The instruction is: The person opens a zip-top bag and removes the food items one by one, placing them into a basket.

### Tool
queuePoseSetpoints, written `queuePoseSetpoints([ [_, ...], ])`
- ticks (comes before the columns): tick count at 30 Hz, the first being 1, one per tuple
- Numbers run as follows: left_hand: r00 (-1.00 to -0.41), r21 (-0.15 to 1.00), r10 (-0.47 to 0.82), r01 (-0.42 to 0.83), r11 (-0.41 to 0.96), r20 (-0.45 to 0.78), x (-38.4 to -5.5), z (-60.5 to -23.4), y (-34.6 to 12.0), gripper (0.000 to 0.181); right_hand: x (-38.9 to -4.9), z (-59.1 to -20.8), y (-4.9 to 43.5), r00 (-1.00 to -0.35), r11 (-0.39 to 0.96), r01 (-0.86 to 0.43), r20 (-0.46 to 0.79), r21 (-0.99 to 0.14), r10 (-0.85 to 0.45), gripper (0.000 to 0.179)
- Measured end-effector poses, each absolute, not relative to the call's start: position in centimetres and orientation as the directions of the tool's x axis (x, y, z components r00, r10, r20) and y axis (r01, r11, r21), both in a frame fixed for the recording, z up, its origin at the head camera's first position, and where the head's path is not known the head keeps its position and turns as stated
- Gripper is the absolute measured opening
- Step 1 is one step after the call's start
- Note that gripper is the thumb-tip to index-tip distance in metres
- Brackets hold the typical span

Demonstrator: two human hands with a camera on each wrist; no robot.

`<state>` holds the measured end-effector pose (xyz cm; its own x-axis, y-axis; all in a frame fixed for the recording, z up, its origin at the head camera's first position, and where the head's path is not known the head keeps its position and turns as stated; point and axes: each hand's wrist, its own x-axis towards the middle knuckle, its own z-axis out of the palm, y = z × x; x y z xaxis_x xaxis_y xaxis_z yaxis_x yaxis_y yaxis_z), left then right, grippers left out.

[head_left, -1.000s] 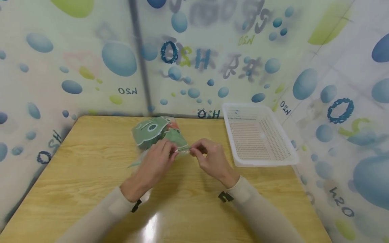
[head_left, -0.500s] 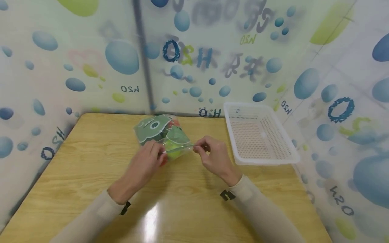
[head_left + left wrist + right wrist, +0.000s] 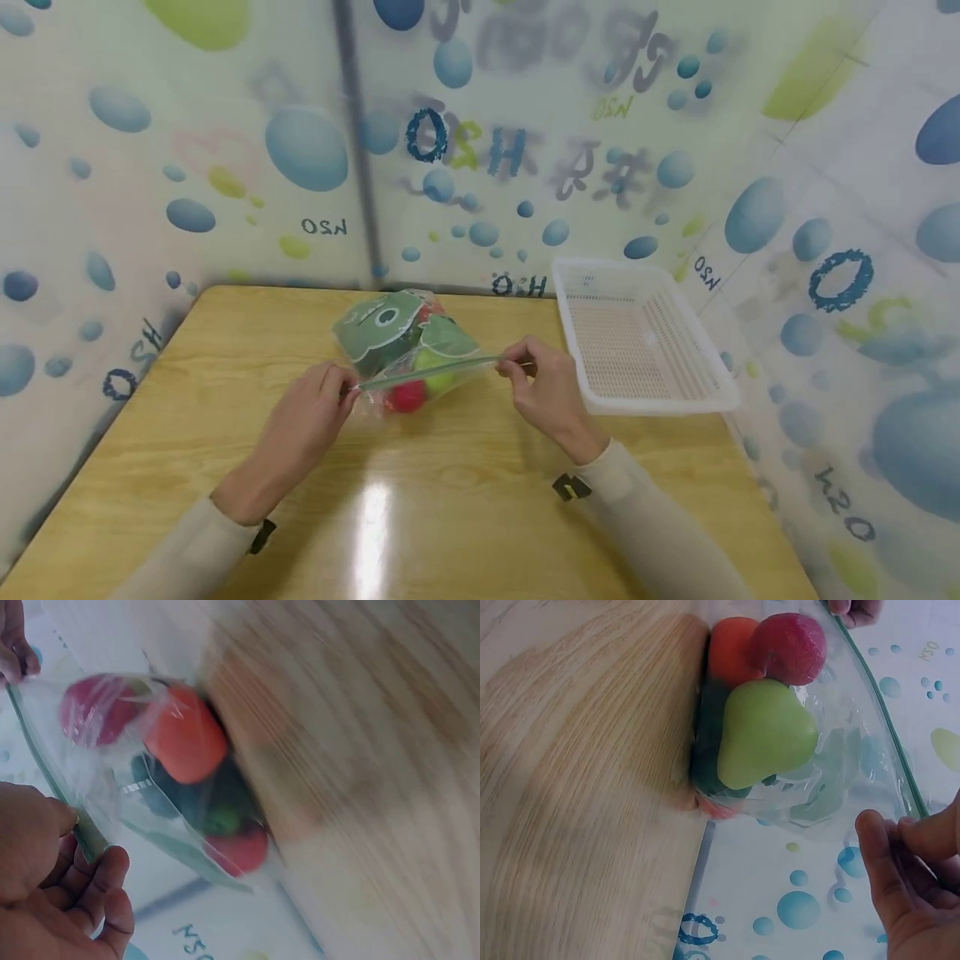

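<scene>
A clear zip bag (image 3: 378, 325) with a green printed pattern lies on the table, its green zip strip (image 3: 427, 370) stretched between both hands. My left hand (image 3: 311, 417) pinches the strip's left end, and my right hand (image 3: 549, 396) pinches the right end. Inside show a green pear (image 3: 769, 735), a dark red apple-like fruit (image 3: 791, 649) and an orange-red rounded piece (image 3: 186, 735). Lower in the bag, a dark green piece (image 3: 214, 799) sits beside another red one (image 3: 240, 851); the print partly hides them in the head view.
A white perforated plastic basket (image 3: 652, 407) stands at the table's right back. The wooden table (image 3: 450, 517) meets a wall (image 3: 465, 208) with printed bubbles behind it, and another wall (image 3: 840, 350) rises at the right.
My left hand has slid left and toward me along the strip, drawing it out straight. The right hand keeps its pinch, shifted slightly right. The red and green fruit have come into sight.
</scene>
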<state>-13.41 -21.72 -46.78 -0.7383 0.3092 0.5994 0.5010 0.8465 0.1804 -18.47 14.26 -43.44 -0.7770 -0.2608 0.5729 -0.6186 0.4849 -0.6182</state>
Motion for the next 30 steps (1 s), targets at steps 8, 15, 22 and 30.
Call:
queuePoseSetpoints([
  [8, -0.747, 0.161, 0.316, 0.489, 0.857, 0.585, -12.4, -46.9, -23.8, 0.033, -18.2, -43.7, 14.5, -0.800, 0.498, -0.587, 0.553, -0.639, -0.234, 0.012],
  [15, -0.780, 0.246, 0.308, 0.499, 0.831, 0.544, -12.2, -45.8, -23.9, 0.024, -18.4, -43.5, 14.4, -0.808, 0.511, -0.576, 0.540, -0.638, -0.236, 0.010],
  [22, -0.798, 0.319, 0.331, 0.528, 0.787, 0.504, -12.8, -44.3, -22.0, 0.017, -18.5, -43.3, 14.7, -0.819, 0.529, -0.562, 0.517, -0.636, -0.249, 0.007],
  [30, -0.816, 0.374, 0.379, 0.547, 0.749, 0.437, -13.4, -43.4, -19.7, 0.013, -18.0, -43.1, 15.0, -0.815, 0.549, -0.567, 0.515, -0.614, -0.266, 0.009],
])
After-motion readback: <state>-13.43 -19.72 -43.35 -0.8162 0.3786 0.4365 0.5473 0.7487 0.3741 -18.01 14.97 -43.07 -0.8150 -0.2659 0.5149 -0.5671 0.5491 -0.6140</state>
